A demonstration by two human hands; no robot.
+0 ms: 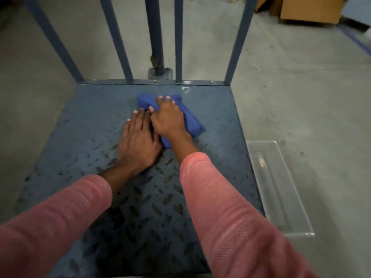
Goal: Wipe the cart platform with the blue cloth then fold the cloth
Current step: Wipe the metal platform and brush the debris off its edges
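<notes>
Blue-painted steel cart platform (210, 121) with raised tread pattern, worn dark in patches, is filling the middle of the view. Blue upright metal rails (118, 41) are rising from its far edge, closing that side off; a round blue pole (155, 33) is standing just behind them on a bolted base. Grey concrete floor (291, 87) is lying all around. Clear plastic tray (281, 189) is sitting on the floor just beside the platform's right edge. Brown cardboard boxes (309, 9) are standing well apart at the far right.

Crumpled blue cloth (192, 123) is lying bunched on the far half of the platform, near the rails. Right hand (168, 119), in a pink sleeve (230, 213), is pressing down on the cloth with fingers spread and curled over the bunch. Left hand (138, 141) is lying flat, fingers extended and holding nothing, palm on the platform just beside the cloth, its fingertips touching the cloth's near edge.
</notes>
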